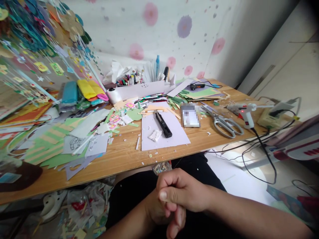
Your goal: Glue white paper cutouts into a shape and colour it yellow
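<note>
My two hands are clasped together in my lap, below the front edge of the wooden table [124, 156]. My right hand [184, 192] lies on top, its fingers folded over my left hand [156, 210], which is mostly covered. Neither hand shows anything held. Nearest on the table are a purple paper sheet [171, 136], a black utility knife [163, 124] lying on it and a small crumpled white scrap [155, 135].
Large scissors [224, 124], a white glue gun [243, 111] and a power strip [271, 116] with trailing cables lie at the right. A white pen box [142, 89] stands at the back. Cut paper and hanging decorations [37, 49] fill the left. Scraps litter the floor.
</note>
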A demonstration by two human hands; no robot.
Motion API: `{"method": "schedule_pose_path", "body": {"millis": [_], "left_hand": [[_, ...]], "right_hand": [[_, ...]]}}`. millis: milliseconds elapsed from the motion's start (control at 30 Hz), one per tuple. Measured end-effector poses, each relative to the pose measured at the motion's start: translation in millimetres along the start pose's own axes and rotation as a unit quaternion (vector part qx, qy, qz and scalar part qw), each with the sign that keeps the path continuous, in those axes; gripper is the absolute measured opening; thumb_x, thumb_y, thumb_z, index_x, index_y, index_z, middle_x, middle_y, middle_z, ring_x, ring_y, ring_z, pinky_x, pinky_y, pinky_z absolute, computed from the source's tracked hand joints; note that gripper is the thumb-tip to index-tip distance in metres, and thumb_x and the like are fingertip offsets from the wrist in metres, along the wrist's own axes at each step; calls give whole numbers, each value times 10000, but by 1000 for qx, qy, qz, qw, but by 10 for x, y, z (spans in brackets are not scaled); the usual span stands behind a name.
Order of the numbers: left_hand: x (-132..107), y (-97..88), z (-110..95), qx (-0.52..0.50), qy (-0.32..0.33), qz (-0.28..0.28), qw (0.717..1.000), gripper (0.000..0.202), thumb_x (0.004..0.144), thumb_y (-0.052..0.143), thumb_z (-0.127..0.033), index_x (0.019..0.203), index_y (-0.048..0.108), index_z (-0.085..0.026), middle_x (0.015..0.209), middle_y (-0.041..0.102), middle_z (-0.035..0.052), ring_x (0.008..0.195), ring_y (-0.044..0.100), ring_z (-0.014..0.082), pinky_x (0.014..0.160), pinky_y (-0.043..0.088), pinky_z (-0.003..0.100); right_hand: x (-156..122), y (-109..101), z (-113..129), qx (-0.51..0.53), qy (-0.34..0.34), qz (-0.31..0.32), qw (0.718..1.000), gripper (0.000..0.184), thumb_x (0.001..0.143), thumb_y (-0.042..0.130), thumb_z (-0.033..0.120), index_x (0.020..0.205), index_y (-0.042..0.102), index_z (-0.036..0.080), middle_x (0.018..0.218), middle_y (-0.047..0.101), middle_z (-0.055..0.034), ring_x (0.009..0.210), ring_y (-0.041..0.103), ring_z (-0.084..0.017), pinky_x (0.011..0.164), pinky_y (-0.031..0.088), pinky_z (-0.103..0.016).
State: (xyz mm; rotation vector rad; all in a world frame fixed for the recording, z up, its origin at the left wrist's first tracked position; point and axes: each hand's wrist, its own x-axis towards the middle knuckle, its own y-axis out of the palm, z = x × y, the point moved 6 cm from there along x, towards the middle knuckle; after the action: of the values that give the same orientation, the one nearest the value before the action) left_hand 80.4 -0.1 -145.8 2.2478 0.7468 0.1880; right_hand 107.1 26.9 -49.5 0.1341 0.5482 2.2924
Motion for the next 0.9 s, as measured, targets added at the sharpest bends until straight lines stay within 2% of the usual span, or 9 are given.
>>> {"method": "schedule_pose_path", "body": {"millis": [100, 167, 233, 367, 533, 633, 700, 800, 900], "left_hand": [[-15, 170, -74, -36, -2, 46, 998, 447, 795, 614, -579, 664, 650, -153, 508, 625, -26, 346, 529, 94, 335, 428, 213], [-11, 241, -186, -46, 10, 27, 999, 489, 642, 729, -621, 504, 608, -168, 375, 571, -25, 239, 447, 86, 265, 349, 203], [-13, 281, -327, -43, 29, -18, 999, 428, 596, 807, -538, 506, 628, -160, 390, 604, -6, 250, 467, 88, 290, 357, 199], [-51, 299, -608, -13, 86, -115, 990, 381, 691, 767, -483, 551, 636, -154, 408, 597, -9, 333, 519, 82, 368, 382, 174], [-175, 235, -867, 76, 176, -220, 957, 261, 732, 757, -416, 662, 685, -176, 468, 627, -34, 370, 539, 74, 401, 420, 167], [-284, 213, -1004, 164, 215, -274, 923, 145, 757, 751, -340, 750, 723, -198, 541, 678, -28, 444, 604, 101, 438, 473, 183], [-354, 222, -1113, 224, 240, -306, 894, 89, 758, 754, -286, 730, 729, -205, 551, 682, -34, 480, 618, 103, 477, 490, 181], [-430, 280, -1280, 309, 270, -339, 846, 108, 697, 789, -157, 630, 720, -205, 515, 670, -50, 487, 607, 87, 509, 467, 149], [-458, 377, -1389, 379, 287, -344, 810, 121, 656, 788, -103, 618, 741, -207, 541, 693, -35, 512, 613, 94, 529, 453, 146]], "right_hand": [[23, -33, 63, 29, -25, -34, 999, 449, 776, 680, 554, 639, 545, 149, 545, 572, 28, 513, 530, -84, 540, 432, -206], [26, -76, 113, 68, -62, -66, 994, 425, 802, 677, 521, 640, 555, 148, 573, 585, 16, 568, 542, -96, 627, 454, -240], [18, -104, 155, 99, -95, -81, 987, 388, 812, 689, 479, 643, 574, 149, 626, 607, -2, 646, 579, -121, 717, 468, -283], [-8, -146, 209, 113, -124, -101, 981, 316, 806, 704, 451, 689, 685, 159, 818, 673, -52, 818, 636, -174, 847, 474, -352], [-68, -223, 260, 55, -155, -120, 979, 251, 875, 635, 415, 882, 775, 206, 1085, 673, -83, 948, 639, -175, 887, 484, -324], [-122, -210, 291, -11, -189, -68, 980, 234, 921, 583, 363, 1062, 739, 261, 1222, 597, -81, 720, 635, -105, 693, 534, -274], [-166, -205, 308, -70, -207, -45, 975, 265, 939, 555, 339, 1165, 687, 300, 1268, 549, -84, 671, 609, -84, 654, 536, -273], [-216, -230, 346, -158, -224, -59, 960, 275, 933, 569, 334, 1186, 674, 316, 1215, 565, -84, 838, 607, -130, 744, 531, -291], [-234, -263, 388, -177, -233, -82, 953, 233, 891, 639, 307, 1109, 716, 332, 1098, 590, -61, 947, 585, -153, 823, 505, -303]]}}
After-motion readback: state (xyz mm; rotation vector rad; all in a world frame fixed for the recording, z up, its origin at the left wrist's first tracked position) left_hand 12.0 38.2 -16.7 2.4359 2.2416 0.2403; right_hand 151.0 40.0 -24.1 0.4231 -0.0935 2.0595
